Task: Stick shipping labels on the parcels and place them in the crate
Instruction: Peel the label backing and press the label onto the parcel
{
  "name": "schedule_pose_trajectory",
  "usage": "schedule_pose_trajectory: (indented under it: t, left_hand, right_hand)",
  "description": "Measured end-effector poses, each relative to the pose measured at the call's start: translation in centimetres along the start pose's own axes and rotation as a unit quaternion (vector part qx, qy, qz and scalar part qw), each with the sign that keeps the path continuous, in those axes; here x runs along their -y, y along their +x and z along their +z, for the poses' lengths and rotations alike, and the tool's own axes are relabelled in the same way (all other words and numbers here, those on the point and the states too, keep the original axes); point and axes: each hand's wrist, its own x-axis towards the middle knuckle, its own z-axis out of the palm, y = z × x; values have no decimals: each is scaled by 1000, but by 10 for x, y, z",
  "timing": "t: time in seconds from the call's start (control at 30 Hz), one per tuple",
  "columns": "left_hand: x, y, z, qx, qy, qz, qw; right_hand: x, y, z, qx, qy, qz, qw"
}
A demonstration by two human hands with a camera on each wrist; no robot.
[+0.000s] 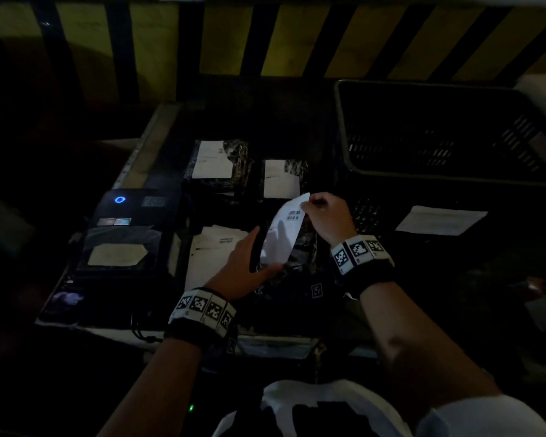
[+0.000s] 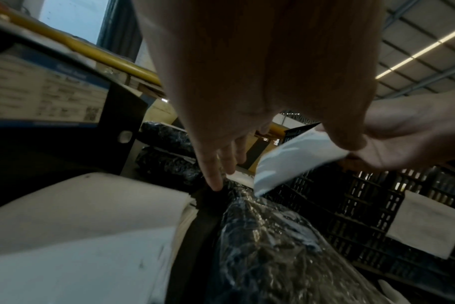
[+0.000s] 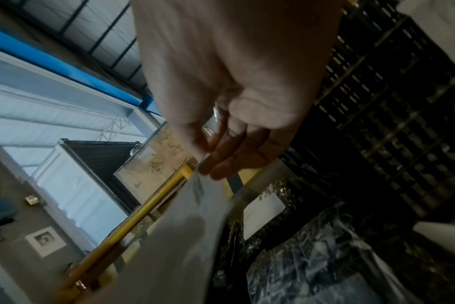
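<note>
In the dim head view a white shipping label hangs bent over a black plastic-wrapped parcel. My right hand pinches the label's top corner between thumb and fingers. My left hand lies to the label's left with straight fingers whose tips touch the parcel, while its thumb rests against the label. The label's lower tip meets the wrap. The black slatted crate stands to the right. Its inside is too dark to read.
Two labelled black parcels lie behind the hands. A stack of white sheets sits to the left, beside a black device with a blue light. A white paper hangs on the crate's front. A yellow-and-black striped barrier runs behind.
</note>
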Motion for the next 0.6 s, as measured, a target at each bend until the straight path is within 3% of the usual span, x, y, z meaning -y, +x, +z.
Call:
schedule_pose_trajectory:
  t: [0.13,0.3,0.43,0.6]
  left_hand:
    - [23,-2,-2,22,-26,-45,998]
    - [28,3,-4,21,-97,-57,993]
    - [20,11,-6,20,-165,-26,986]
    - [10,13,-3,-38,-176,21,983]
  right_hand:
    - [6,-4,0,-67,19,-35,997]
    - [15,-18,0,-43,35,-43,998]
    - [12,-32,6,-25,48,-29,998]
    - [0,-40,8,-44,66,24,997]
